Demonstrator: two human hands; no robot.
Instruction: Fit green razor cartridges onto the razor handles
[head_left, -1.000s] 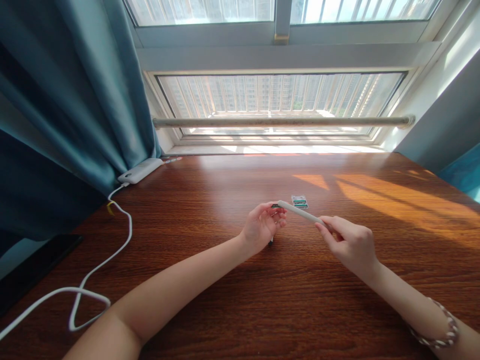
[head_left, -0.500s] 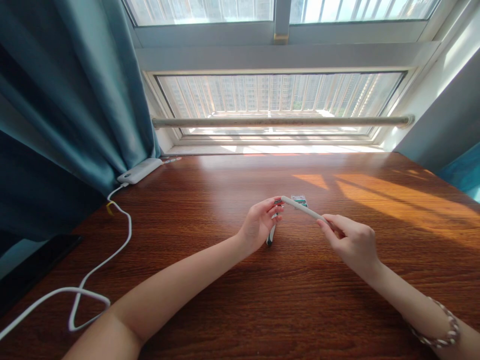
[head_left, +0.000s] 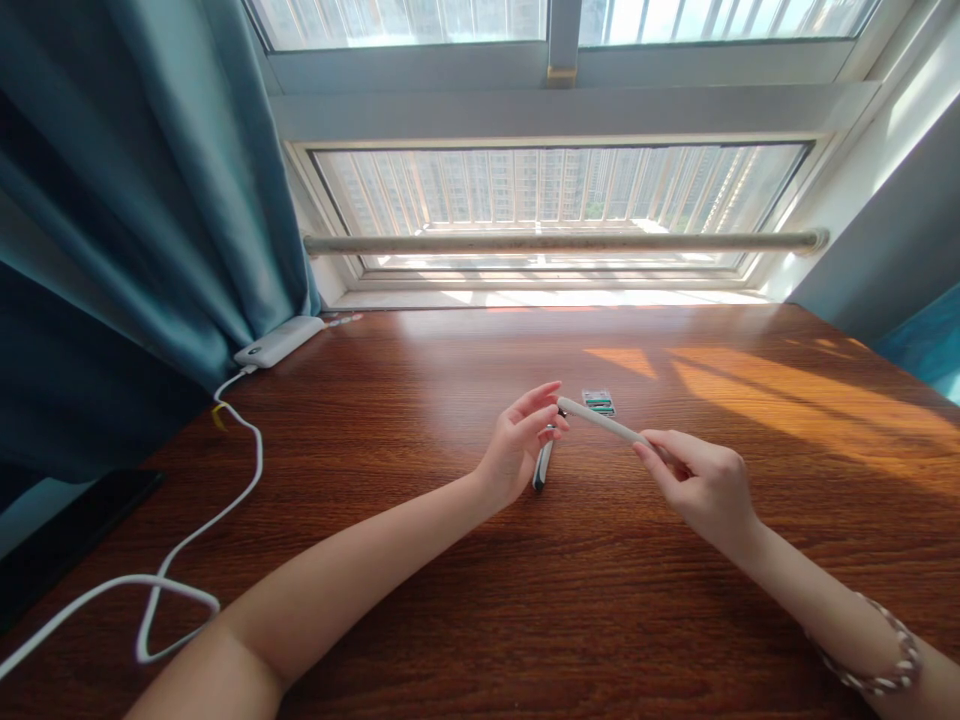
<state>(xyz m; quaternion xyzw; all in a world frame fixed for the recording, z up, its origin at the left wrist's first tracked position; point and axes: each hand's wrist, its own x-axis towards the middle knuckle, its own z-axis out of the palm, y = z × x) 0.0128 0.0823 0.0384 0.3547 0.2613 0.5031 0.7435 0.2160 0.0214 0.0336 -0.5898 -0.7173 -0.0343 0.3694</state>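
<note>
My right hand (head_left: 701, 480) is closed round the lower end of a slim off-white razor handle (head_left: 600, 417), which slants up to the left. At its far tip, the fingers of my left hand (head_left: 517, 440) pinch a small dark piece (head_left: 562, 411) that looks like a razor head. My left index finger is raised away from it. Whether the piece is joined to the handle I cannot tell. Below my left fingers lies a white object with a dark end (head_left: 541, 468), its upper part hidden. A small clear case with green strips (head_left: 598, 402) rests just beyond the handle.
The brown wooden table (head_left: 465, 600) runs up to the window. At the left, a white power strip (head_left: 280, 342) lies against the blue curtain (head_left: 150, 180), its white cable (head_left: 261, 450) looping towards me. A black flat object (head_left: 75, 530) sits at the left edge.
My left fingers have shifted and the index finger has lifted. The handle's tip has dropped slightly to the left, baring more of the clear case. My right hand has barely moved.
</note>
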